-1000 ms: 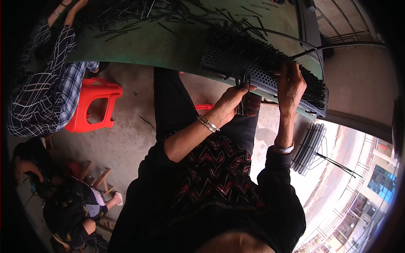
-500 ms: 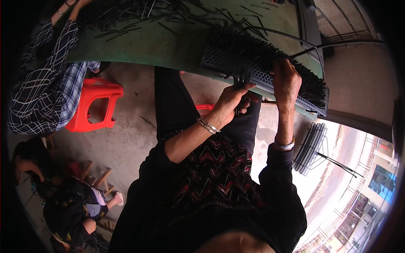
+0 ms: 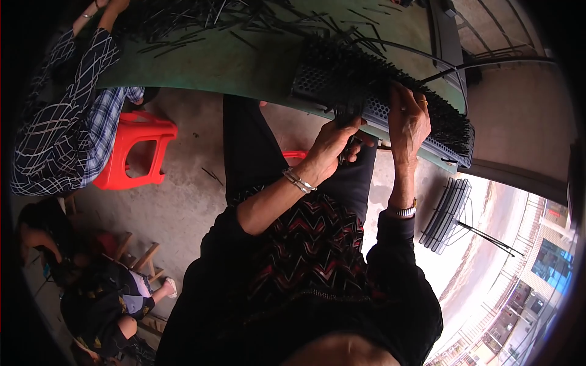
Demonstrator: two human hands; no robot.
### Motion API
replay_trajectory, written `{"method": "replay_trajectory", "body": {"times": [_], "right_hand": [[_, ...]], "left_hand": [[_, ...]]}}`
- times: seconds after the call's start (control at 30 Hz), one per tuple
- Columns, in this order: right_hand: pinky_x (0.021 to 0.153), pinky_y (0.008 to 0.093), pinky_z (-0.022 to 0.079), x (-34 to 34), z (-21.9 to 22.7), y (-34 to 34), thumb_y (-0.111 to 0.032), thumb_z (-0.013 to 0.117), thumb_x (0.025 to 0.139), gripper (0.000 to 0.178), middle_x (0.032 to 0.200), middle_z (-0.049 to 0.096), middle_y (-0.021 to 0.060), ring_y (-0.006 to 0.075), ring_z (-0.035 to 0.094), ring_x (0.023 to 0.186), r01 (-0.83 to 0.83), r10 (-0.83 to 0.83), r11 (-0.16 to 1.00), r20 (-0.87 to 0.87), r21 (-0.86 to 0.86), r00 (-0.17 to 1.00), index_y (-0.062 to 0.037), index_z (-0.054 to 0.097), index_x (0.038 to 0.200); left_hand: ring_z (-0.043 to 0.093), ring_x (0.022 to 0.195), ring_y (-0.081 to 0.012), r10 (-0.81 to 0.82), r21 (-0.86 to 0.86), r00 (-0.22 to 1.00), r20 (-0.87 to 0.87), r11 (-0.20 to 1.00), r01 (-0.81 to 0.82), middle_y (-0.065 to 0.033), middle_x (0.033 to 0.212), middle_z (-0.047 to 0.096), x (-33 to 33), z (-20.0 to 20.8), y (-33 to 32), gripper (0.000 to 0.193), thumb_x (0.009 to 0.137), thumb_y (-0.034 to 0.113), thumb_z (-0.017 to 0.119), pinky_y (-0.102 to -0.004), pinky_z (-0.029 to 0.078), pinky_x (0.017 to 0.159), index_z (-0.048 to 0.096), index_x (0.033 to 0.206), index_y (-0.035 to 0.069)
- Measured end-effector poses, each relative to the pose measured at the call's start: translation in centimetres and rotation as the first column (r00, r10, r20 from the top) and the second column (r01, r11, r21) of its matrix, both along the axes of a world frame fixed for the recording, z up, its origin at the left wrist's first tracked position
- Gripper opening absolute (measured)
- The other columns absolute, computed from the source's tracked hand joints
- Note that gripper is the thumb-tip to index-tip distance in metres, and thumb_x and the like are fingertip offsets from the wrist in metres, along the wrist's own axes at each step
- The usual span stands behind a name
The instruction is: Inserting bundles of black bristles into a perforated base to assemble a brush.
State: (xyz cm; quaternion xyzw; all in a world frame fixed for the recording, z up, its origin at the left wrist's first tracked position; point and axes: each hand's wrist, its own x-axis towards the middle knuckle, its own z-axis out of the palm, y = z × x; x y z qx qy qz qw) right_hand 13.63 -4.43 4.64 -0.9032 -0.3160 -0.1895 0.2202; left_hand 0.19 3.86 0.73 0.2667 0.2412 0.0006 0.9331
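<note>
My left hand point(image 3: 329, 149) is closed round a bundle of thin black strips point(image 3: 348, 113), which point up beyond the fingers. The bundle is just in front of a long perforated grey panel point(image 3: 377, 108) lying at the table's near edge. Short black pieces point(image 3: 448, 113) bristle in dense rows from the panel's holes. My right hand point(image 3: 409, 125) is at the panel's middle, fingers pinched together over the holes. What those fingertips hold, if anything, is hidden.
Loose black strips point(image 3: 207, 21) lie heaped on the green table point(image 3: 262, 76). At left, a person in a checked sleeve point(image 3: 91, 67) works near a red plastic stool point(image 3: 143, 125). Another person point(image 3: 110, 299) sits lower left. A slatted grey rack point(image 3: 447, 215) stands at right on the ground.
My right hand has shifted slightly left along the panel. My left hand keeps its place, its bundle tilted a little differently.
</note>
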Motion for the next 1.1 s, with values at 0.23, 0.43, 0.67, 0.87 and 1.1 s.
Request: {"method": "replay_trajectory", "body": {"times": [0.23, 0.43, 0.67, 0.87, 1.1], "right_hand": [[0.065, 0.0333, 0.048, -0.6, -1.2, -1.0, -0.021, 0.065, 0.087, 0.02, 0.09, 0.062, 0.0043, 0.0197, 0.061, 0.075, 0.026, -0.026, 0.996, -0.006, 0.087, 1.0, -0.0198, 0.072, 0.105], [0.077, 0.0362, 0.044, -0.6, -2.2, -1.8, -0.019, 0.064, 0.088, 0.027, 0.102, 0.06, 0.0059, 0.0235, 0.057, 0.091, 0.012, -0.003, 0.997, 0.123, -0.074, 0.992, -0.0208, 0.067, 0.114], [0.078, 0.0373, 0.043, -1.5, -1.2, -1.7, -0.02, 0.061, 0.09, 0.035, 0.101, 0.06, 0.01, 0.0278, 0.056, 0.092, -0.016, 0.013, 0.999, 0.114, 0.028, 0.993, -0.0099, 0.06, 0.123], [0.065, 0.0268, 0.042, -1.2, 0.6, -2.5, -0.03, 0.066, 0.089, 0.03, 0.079, 0.061, 0.0039, 0.0103, 0.052, 0.071, -0.123, 0.312, 0.934, -0.601, 0.334, 0.736, -0.0034, 0.066, 0.104], [0.06, 0.0243, 0.041, -0.7, 2.0, -2.9, -0.018, 0.065, 0.085, 0.018, 0.07, 0.057, 0.0014, 0.0081, 0.05, 0.065, -0.183, 0.326, 0.945, -0.813, 0.27, 0.482, 0.0004, 0.065, 0.085]], "left_hand": [[0.047, 0.061, -0.0067, 0.012, -0.006, 1.0, -0.028, 1.0, -0.012, -0.0077, 0.081, 0.062, -0.1, -0.4, 0.1, 0.033, 0.096, 0.032, 0.056, -0.0199, 0.033, 0.047, 0.059, 0.112, 0.003], [0.047, 0.059, -0.0059, 0.005, 0.023, 1.0, -0.013, 1.0, -0.005, -0.0065, 0.078, 0.06, 0.0, 0.2, 0.4, 0.036, 0.095, 0.033, 0.057, -0.0176, 0.029, 0.045, 0.061, 0.111, 0.001], [0.048, 0.056, -0.0075, -0.016, 0.049, 1.0, 0.018, 0.999, 0.016, -0.0089, 0.082, 0.066, 0.2, 0.5, 0.2, 0.036, 0.093, 0.033, 0.06, -0.0181, 0.028, 0.043, 0.062, 0.108, 0.0], [0.053, 0.058, -0.0079, -0.037, 0.118, 0.999, -0.005, 0.992, 0.038, -0.0107, 0.089, 0.069, 0.2, 1.1, 0.2, 0.028, 0.092, 0.028, 0.062, -0.0169, 0.029, 0.043, 0.063, 0.103, 0.003], [0.056, 0.059, -0.007, -0.086, 0.253, 0.996, 0.016, 0.964, 0.079, -0.0069, 0.087, 0.07, -0.3, 0.6, 0.2, 0.026, 0.091, 0.028, 0.063, -0.0169, 0.029, 0.042, 0.065, 0.097, 0.004]]}}
